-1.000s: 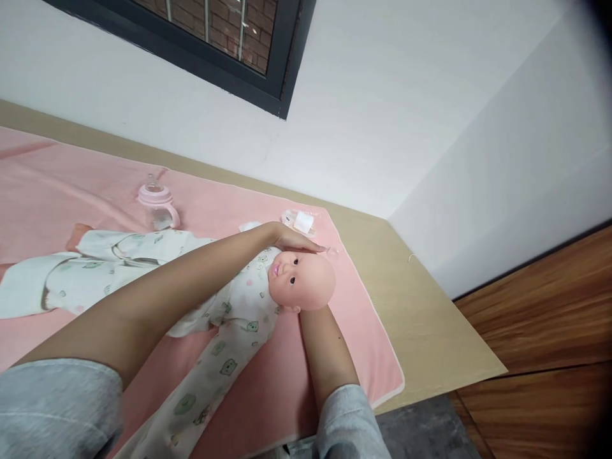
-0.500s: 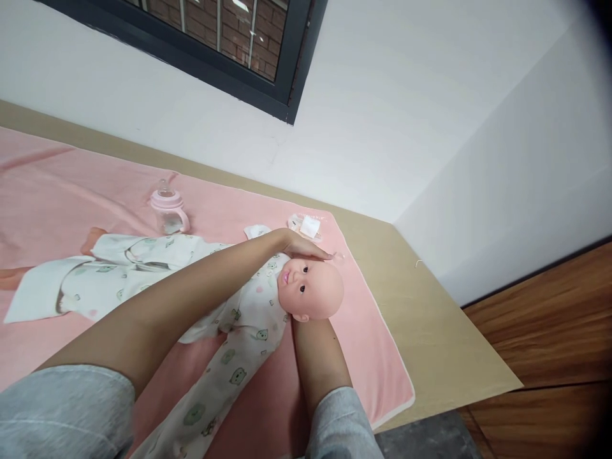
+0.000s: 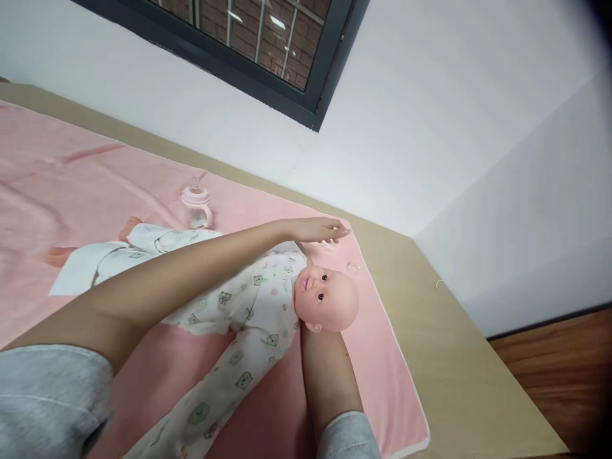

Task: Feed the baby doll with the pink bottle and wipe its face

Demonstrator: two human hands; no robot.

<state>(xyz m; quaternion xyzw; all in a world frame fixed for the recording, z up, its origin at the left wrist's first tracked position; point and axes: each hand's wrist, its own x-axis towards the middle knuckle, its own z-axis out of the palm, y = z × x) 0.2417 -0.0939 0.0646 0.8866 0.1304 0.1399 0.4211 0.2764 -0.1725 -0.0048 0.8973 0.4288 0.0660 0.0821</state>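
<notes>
A bald baby doll (image 3: 329, 299) lies on its back in a white outfit (image 3: 261, 280) with green animal prints. My right forearm (image 3: 329, 376) passes under the doll's head and neck, and my right hand is hidden beneath it. My left arm reaches across the doll's body. Past the doll's far shoulder hovers my left hand (image 3: 322, 229), palm down, fingers loosely stretched and apart. Below those fingers lies a small clear and white item (image 3: 329, 245), mostly covered by the hand. Beside the doll's head is another small clear piece (image 3: 354, 266).
A pink baby bottle (image 3: 196, 207) with a handle stands beyond the doll's legs. Everything rests on a pink blanket (image 3: 382, 376) over a tan tabletop (image 3: 430, 338). A white wall (image 3: 382, 146) with a dark window frame (image 3: 313, 115) borders the far side.
My left hand has lifted off the far side of the doll's head and moved away, over the small item. The view has shifted slightly; the doll stays on my right arm.
</notes>
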